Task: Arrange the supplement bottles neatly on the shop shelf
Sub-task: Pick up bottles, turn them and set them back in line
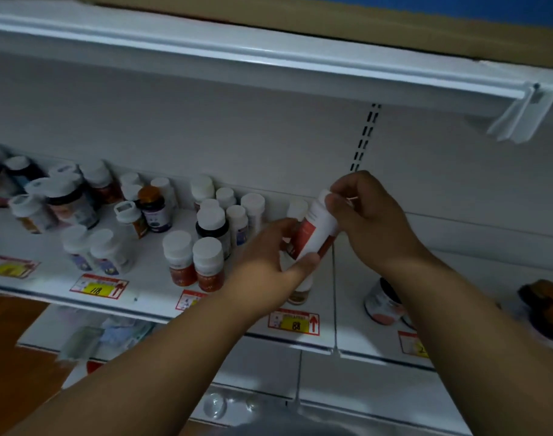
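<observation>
White shop shelving fills the head view, and you hold one bottle above the shelf board (149,287).
Your left hand (269,262) wraps the lower body of the white plastic supplement bottle with the red-orange label (313,232), while your right hand (368,215) curls over its capped end. It is tilted, long axis running lower left to upper right, cap toward the back wall. Bring it upright and turn the label forward, then set it in line with the two white-capped red-labelled bottles (193,262) at the front edge.

Dim, soft, motion-blurred (edges bowed)
</observation>
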The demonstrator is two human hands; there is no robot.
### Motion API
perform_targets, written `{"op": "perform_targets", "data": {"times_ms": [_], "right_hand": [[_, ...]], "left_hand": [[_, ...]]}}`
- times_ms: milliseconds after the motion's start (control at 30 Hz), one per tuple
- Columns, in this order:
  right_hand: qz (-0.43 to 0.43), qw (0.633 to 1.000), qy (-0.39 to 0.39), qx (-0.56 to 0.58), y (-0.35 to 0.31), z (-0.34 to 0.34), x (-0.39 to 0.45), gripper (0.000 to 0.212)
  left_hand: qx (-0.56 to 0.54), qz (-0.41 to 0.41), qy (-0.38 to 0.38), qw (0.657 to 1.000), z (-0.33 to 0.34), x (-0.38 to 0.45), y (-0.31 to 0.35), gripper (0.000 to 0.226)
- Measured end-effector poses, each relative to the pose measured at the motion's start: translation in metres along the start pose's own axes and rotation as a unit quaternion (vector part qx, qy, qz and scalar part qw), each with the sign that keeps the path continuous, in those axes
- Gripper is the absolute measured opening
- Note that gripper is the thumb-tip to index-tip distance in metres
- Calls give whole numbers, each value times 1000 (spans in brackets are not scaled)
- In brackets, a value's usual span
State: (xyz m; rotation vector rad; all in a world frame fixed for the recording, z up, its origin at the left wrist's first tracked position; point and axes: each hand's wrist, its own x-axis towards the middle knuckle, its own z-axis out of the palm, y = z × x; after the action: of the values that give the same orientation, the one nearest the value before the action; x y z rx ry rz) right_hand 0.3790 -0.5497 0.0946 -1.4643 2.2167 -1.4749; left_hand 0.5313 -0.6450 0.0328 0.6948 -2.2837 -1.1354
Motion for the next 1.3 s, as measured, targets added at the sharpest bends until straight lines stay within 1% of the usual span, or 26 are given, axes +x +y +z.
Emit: {"op": "perform_targets", "data": {"times_ms": [33,100,133,200,267,333,367,467,500,533,567,600,667,700,800,833,900,967,1000,1033,1067,1167,1200,1300], "right_hand": [[7,1000,-13,19,-7,3,-3,4],[20,998,-35,46,-17,11,-9,5],[25,997,-40,56,-21,16,-13,7],[52,994,-51,78,-23,30,-21,13],[90,990,-58,94,-26,45,-33,20],[102,989,-51,91,-28,54,-38,24],[101,989,-50,92,-30,56,-38,26],[95,983,-55,146,-35,61,-32,34],[105,978,-49,175,-37,65,-30,35],[121,974,-44,187,-39,70,-30,34],[138,973,-39,180,-43,76,-31,31],[155,976,-38,149,-48,82,-32,29],[180,981,-53,52,-58,92,-32,36],[186,981,-56,21,-60,96,-32,36],[178,983,-35,-18,-65,107,-35,25],[171,984,-27,-42,-66,109,-36,26],[162,980,-26,-113,-65,116,-38,35],[157,967,-35,-196,-62,126,-39,46],[159,961,-41,-225,-61,132,-39,49],[167,954,-49,-243,-60,139,-39,51],[177,949,-58,-254,-61,145,-37,51],[195,944,-75,-257,-68,160,-27,47],[196,944,-74,-253,-70,163,-23,46],[200,940,-76,-266,-72,169,-19,46]], "left_hand": [[-26,-4,-8,1000,-1,-5,2,47],[-53,-9,18,998,-2,-18,1,37],[-50,-9,46,998,-4,-24,1,38],[1,-13,99,995,-6,-34,-4,49],[42,-27,119,992,-7,-46,-10,62],[22,-27,100,994,-12,-57,-16,66],[3,-22,81,996,-18,-60,-19,62],[-117,-24,-1,993,-38,-59,-32,38],[-156,-41,-24,987,-45,-56,-36,33],[-167,-53,-32,984,-51,-54,-40,32],[-152,-52,-28,987,-57,-52,-43,35],[-121,-44,-20,991,-62,-50,-46,41],[-59,-28,4,998,-72,-48,-52,53],[-32,-22,11,999,-77,-47,-56,57],[52,20,-7,998,-94,-45,-70,65],[77,45,-8,996,-99,-44,-74,65],[137,107,22,985,-112,-38,-84,58],[202,168,65,963,-122,-28,-95,48],[232,191,74,951,-126,-23,-100,45],[261,211,68,940,-129,-17,-105,45],[286,226,45,930,-132,-10,-108,46],[336,230,-59,911,-132,5,-116,55],[351,227,-82,905,-131,9,-118,58],[373,225,-99,895,-130,13,-123,60]]}}
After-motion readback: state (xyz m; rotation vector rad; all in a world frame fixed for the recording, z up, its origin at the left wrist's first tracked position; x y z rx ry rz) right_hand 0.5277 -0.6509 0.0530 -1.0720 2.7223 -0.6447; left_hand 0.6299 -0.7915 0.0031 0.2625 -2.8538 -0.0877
